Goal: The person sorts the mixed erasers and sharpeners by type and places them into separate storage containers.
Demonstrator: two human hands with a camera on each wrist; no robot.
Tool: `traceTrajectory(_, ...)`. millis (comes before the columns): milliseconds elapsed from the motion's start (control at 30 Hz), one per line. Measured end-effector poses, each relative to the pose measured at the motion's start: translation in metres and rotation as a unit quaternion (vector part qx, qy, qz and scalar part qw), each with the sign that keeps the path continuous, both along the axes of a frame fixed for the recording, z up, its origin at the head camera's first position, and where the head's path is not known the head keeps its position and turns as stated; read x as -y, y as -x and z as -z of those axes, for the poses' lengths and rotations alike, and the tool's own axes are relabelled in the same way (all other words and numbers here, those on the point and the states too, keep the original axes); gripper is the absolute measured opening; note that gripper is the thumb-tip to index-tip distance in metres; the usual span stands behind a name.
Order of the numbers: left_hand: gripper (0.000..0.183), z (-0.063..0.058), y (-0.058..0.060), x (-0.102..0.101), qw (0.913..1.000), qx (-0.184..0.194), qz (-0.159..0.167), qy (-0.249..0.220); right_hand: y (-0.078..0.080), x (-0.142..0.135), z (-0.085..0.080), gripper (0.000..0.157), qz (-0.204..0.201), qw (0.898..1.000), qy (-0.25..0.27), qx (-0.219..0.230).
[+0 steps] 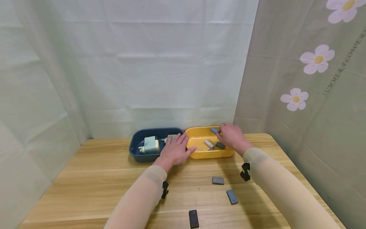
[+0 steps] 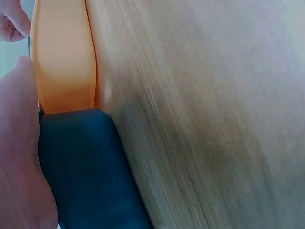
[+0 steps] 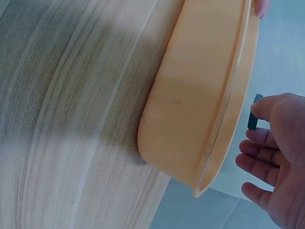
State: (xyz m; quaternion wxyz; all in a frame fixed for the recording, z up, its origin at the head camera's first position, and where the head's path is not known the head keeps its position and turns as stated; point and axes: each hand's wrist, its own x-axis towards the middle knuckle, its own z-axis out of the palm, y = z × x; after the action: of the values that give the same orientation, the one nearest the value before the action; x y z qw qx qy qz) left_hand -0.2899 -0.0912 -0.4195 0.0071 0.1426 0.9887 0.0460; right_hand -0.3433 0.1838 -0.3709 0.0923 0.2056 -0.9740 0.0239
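Note:
My right hand [image 1: 231, 136] pinches a small blue-grey rectangular block [image 1: 214, 130] between thumb and index finger, over the back right of the yellow tray [image 1: 197, 141]. In the right wrist view the block [image 3: 255, 112] looks dark and thin, and the other fingers curl loosely. Inside the yellow tray lie a pale block [image 1: 209, 143], a dark block [image 1: 220, 145] and a partly hidden grey one. My left hand [image 1: 175, 152], fingers spread, is over the adjoining ends of the yellow and navy trays; whether it presses on them I cannot tell.
The navy tray [image 1: 137, 140] holds a pale green bottle-like container [image 1: 150, 145] and another [image 1: 171, 138] partly behind my left fingers. On the wooden table [image 1: 94, 178] lie a grey block [image 1: 218, 180], a blue-grey block [image 1: 232, 197] and a black block [image 1: 193, 218]. Curtains [image 1: 171, 79] hang behind.

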Motion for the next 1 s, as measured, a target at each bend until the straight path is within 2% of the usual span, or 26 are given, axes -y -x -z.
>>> traceTrajectory(633, 0.089, 0.002, 0.002, 0.003, 1.0, 0.0, 0.002, -0.003, 0.005, 0.007, 0.003, 0.028, 0.026, 1.0, -0.002, 0.005)
traceTrajectory(833, 0.09, 0.002, 0.002, 0.002, 1.0, 0.001, 0.004, 0.0, 0.007, 0.008, 0.01, 0.037, 0.046, 0.999, -0.003, -0.002)
traceTrajectory(1000, 0.09, 0.003, 0.004, 0.004, 1.0, 0.003, 0.005, 0.001, 0.008, 0.003, 0.013, 0.046, 0.045, 0.999, -0.011, 0.0)
